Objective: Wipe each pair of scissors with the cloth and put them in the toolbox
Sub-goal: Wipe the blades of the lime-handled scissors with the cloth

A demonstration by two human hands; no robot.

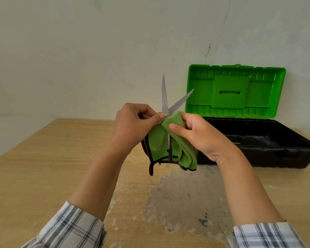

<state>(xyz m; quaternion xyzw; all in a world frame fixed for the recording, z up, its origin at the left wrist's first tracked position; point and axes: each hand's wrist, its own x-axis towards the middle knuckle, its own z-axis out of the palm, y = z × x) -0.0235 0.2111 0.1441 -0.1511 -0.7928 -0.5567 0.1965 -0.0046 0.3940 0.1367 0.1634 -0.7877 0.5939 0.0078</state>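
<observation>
A pair of scissors (164, 99) points up in front of me, its steel blades spread apart in a V. My left hand (132, 124) pinches it at the pivot, thumb on the screw. My right hand (195, 135) grips a green cloth (175, 140) with black edging, folded around the lower part of the scissors; the handles are mostly hidden behind it. The toolbox (258, 140) sits at the right, black tub open, green lid (234, 90) standing upright against the wall. I see nothing inside the part of the tub that shows.
A wooden table (52, 158) lies under my hands, with a worn grey patch (183, 197) in front of the toolbox. A pale wall stands close behind. Plaid sleeves cover both forearms at the bottom of the view.
</observation>
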